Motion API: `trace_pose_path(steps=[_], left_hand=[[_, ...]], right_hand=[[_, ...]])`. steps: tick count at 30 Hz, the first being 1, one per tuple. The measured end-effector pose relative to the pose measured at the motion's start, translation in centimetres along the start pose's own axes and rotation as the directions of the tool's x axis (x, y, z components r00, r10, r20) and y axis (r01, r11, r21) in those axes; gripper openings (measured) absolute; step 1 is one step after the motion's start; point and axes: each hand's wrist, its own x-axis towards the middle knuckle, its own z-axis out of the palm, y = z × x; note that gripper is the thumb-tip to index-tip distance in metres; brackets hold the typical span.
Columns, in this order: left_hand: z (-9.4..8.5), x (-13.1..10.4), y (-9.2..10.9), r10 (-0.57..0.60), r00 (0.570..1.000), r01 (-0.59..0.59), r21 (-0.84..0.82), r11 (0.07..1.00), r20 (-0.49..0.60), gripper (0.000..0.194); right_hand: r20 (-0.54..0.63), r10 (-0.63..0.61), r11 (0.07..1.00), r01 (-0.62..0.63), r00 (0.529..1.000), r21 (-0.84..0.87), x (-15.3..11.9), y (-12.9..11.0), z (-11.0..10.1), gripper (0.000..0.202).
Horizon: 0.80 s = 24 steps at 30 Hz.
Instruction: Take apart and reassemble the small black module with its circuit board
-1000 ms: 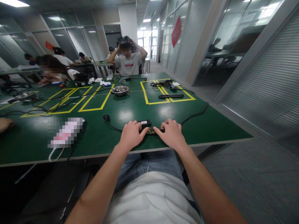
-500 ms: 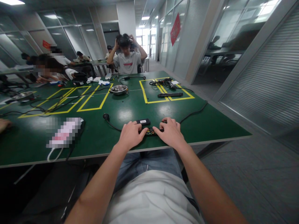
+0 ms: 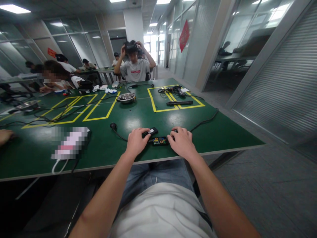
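A power adapter lies with its black case opened near the table's front edge, its circuit board and yellow-ringed coils facing up. My left hand is closed on the left end of the black adapter cover, which carries a white label and tilts just behind the case. Curled at the adapter's right end is my right hand, its thumb against the case; what lies under its fingers is partly hidden. A black plug rests to the left, its cord running under my left hand.
A black cable trails off right. Behind are a steel bowl, a black bar and bundled cables in yellow tape outlines. At left lies a blurred pinkish object. A person sits across the table.
My left hand has taken hold of the cover, which now tilts. Both thumbs have drawn apart, uncovering the circuit board.
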Motion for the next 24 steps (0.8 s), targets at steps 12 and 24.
trace_pose_path(steps=[12,24], left_hand=[[-0.5,-1.8,-0.1,0.493,0.87,-0.487,-0.133,0.863,0.012,0.033],[-0.7,-1.9,0.1,0.482,0.875,-0.474,-0.139,0.87,0.035,0.032]], right_hand=[[0.075,0.009,1.0,-0.009,0.997,0.0,0.5,0.0,-0.1,0.044],[0.073,0.004,0.999,-0.001,0.997,-0.041,0.3,-0.5,-0.4,0.043]])
